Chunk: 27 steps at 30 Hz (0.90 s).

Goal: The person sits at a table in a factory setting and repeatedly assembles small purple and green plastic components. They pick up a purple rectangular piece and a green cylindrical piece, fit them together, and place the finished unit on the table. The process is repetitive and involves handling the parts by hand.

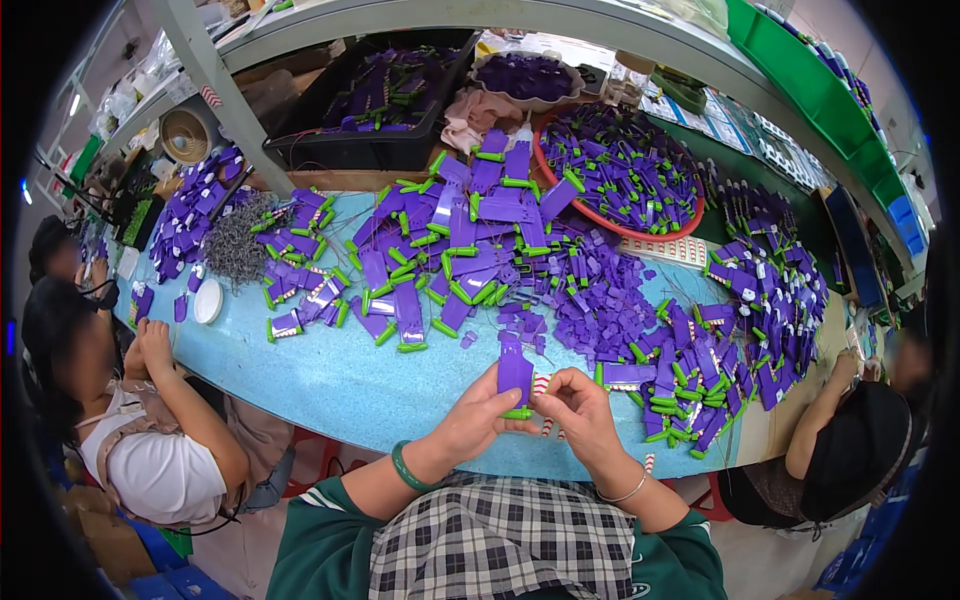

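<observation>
My left hand [478,412] grips a flat purple plastic piece [515,370] with a bright green end, held upright over the table's near edge. Close beside it, my right hand [580,412] has thumb and fingers pinched together at a small red-and-white striped strip [541,384]. The strip's lower end is partly hidden by my fingers. Just beyond my hands lies a heap of similar purple and green pieces [460,215]. Small loose purple parts [605,305] spread out to its right, and more purple and green pieces [690,375] lie beside my right hand.
A red round basket [540,165] of purple and green pieces stands behind the heap, near a black bin [290,155]. Grey metal parts [237,240] and a white lid [207,301] are on the blue table [300,385]. People sit at both sides. A shelf [420,15] crosses overhead.
</observation>
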Tool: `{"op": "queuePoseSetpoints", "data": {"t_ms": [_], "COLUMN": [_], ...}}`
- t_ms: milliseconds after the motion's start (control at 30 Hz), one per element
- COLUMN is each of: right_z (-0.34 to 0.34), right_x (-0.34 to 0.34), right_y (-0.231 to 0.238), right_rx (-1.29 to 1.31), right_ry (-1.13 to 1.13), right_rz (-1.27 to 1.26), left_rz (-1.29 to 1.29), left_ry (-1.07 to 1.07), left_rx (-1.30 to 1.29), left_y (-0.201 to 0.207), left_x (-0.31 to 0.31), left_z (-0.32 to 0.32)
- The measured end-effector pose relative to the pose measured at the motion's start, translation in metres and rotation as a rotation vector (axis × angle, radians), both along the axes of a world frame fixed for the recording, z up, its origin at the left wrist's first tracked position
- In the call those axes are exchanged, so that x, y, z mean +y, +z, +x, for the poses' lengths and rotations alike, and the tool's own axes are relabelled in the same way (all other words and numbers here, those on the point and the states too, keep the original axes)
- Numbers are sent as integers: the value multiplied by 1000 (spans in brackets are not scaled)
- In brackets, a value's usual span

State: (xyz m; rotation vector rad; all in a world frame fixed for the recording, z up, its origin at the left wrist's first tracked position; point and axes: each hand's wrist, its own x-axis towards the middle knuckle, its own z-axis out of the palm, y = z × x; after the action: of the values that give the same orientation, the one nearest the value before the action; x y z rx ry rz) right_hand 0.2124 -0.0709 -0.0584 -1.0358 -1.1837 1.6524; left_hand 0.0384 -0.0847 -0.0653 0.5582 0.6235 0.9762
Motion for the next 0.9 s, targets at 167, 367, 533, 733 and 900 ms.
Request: {"op": "queuePoseSetpoints", "data": {"t_ms": [167,367,533,733,900], "right_z": [0,2,-1,0,-1], "right_x": [-1,1,3,1,-2], "right_y": [2,-11,-13,-9,-11], "right_rx": [-22,221,294,213,136], "right_ry": [4,13,-47,-20,-33], "right_rz": [-41,-150,-90,-185,-101], "left_rz": [-48,-41,-31,-34,-29], "left_ry": [-48,-67,-24,-5,-37], "left_rx": [-78,-69,-69,-39,-40], "left_y": [1,5,0,-1,-2], "left_x": [-1,0,1,-1,-1], "left_z": [0,-1,-1,1,2]}}
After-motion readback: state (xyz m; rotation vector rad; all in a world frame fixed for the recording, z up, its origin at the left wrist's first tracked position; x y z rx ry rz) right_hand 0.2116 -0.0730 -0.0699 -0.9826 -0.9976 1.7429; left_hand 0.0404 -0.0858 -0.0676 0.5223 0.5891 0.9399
